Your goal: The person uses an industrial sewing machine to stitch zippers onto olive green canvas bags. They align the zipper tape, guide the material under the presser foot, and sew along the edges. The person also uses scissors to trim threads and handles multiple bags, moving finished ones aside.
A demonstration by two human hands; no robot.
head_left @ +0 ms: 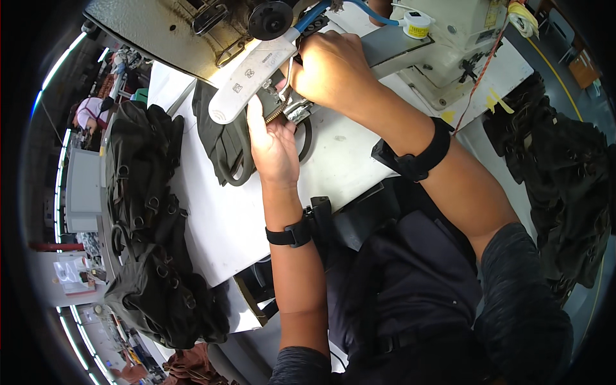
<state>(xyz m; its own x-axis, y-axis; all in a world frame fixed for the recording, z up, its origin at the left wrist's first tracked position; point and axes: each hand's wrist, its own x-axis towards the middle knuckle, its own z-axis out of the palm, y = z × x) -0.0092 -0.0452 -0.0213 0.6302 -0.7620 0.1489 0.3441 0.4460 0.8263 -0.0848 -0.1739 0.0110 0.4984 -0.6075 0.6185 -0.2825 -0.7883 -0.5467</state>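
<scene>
A dark olive fabric bag (215, 131) with a zipper and a cord-like edge lies on the white table under the sewing machine (170, 35). My left hand (277, 151) is closed on the bag's edge beside the zipper, thumb up, the other fingers partly hidden by the cloth. My right hand (330, 67) is bent into a fist close to the needle area, its fingertips hidden, so what it grips cannot be made out. A white lamp bar (250, 80) hangs over the work and covers part of the bag.
A pile of dark olive bags (144, 192) with metal rings lies along the left. More dark bags (552, 173) hang at the right. A small white-and-yellow round container (417, 24) stands on the machine bed, near a red cord (478, 80). A person (90, 114) is far left.
</scene>
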